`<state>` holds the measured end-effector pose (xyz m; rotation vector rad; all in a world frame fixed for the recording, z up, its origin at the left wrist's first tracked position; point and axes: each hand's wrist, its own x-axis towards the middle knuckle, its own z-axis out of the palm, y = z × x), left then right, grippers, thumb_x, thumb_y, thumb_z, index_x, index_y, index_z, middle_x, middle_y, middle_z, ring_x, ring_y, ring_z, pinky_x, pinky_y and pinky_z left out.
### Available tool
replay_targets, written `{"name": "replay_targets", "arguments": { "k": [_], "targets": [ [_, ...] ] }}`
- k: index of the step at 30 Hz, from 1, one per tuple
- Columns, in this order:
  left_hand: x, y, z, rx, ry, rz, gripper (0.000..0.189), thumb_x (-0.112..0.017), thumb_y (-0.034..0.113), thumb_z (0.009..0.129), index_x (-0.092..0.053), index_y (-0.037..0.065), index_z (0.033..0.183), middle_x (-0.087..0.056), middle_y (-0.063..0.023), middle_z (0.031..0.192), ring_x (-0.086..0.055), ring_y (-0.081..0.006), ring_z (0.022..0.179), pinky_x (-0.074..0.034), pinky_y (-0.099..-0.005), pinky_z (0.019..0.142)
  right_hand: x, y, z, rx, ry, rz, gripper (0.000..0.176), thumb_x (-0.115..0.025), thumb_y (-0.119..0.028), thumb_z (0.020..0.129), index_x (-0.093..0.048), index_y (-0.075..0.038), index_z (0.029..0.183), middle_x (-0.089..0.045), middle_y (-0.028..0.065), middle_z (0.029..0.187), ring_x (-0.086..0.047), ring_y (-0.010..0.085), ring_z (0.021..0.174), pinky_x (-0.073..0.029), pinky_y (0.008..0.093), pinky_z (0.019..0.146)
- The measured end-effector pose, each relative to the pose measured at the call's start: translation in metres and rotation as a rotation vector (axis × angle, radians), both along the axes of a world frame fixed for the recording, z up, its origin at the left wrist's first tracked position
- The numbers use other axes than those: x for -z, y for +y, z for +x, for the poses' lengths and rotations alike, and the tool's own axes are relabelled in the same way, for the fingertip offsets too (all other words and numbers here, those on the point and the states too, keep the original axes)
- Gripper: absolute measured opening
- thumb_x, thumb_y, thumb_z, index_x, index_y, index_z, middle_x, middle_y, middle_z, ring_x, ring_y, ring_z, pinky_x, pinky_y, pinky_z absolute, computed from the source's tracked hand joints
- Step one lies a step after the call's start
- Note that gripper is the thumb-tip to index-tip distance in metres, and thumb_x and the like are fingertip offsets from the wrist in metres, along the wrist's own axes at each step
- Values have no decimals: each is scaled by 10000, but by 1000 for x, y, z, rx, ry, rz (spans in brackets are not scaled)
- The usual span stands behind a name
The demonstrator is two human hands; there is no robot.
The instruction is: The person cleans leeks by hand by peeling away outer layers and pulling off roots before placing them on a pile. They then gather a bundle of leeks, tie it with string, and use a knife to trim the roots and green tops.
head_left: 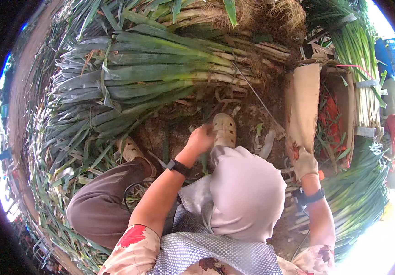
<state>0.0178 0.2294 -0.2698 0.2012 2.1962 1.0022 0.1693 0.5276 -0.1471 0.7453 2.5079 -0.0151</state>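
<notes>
My left hand (200, 140), bare with a dark band at the wrist, is over the floor beside the toe of a beige clog (225, 130). Its fingers are curled and slightly blurred; whatever they hold, if anything, is hidden. My right hand (306, 165) wears a pale glove and is closed at the near end of an open cardboard box (302, 101). A small orange piece (321, 175) shows at its wrist side, but I cannot make out what it belongs to. Beyond my left hand lies a large pile of leeks or large green onions (151, 64), roots to the right.
Red-orange material (329, 123) lies inside the box. Bundled green onions (367, 105) stand at the right, and more long greens (358, 192) spread below them. Loose leaves (60, 183) cover the ground on the left. A thin rod (258, 96) slants towards the box.
</notes>
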Motion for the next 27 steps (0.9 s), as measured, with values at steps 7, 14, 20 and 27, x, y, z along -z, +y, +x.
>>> {"name": "replay_targets", "arguments": {
  "k": [7,14,20,27],
  "targets": [
    [-17,4,-2,10,-19,-7,405,-514,260,789,-548,3,1099,-590,-240,1008,-561,-343,987,-444,-381,845,-3,13,24,111,-30,5,281,-516,-170,779,-520,-65,1040,-610,221,893,-589,384,844,-461,458,742],
    [-1,-12,9,-33,166,84,380,-539,252,772,-557,-10,1047,-607,-243,913,-591,-374,859,-468,-416,725,21,14,30,-42,-82,12,282,-484,-211,829,-499,-83,1080,-611,210,875,-588,366,863,-459,443,756],
    [0,-28,9,-158,16,45,357,-535,206,784,-552,3,1078,-615,-224,886,-614,-296,768,-480,-363,672,-6,-7,-12,6,-131,59,313,-443,-279,851,-495,-94,1098,-616,204,873,-584,377,855,-454,455,746],
    [-11,-40,14,-72,14,-20,423,-571,294,762,-571,12,1077,-594,-229,1015,-568,-356,962,-447,-386,827,-23,17,40,147,-36,116,362,-370,-382,892,-501,-88,1057,-600,243,883,-568,401,873,-434,491,744]
  ]
}}
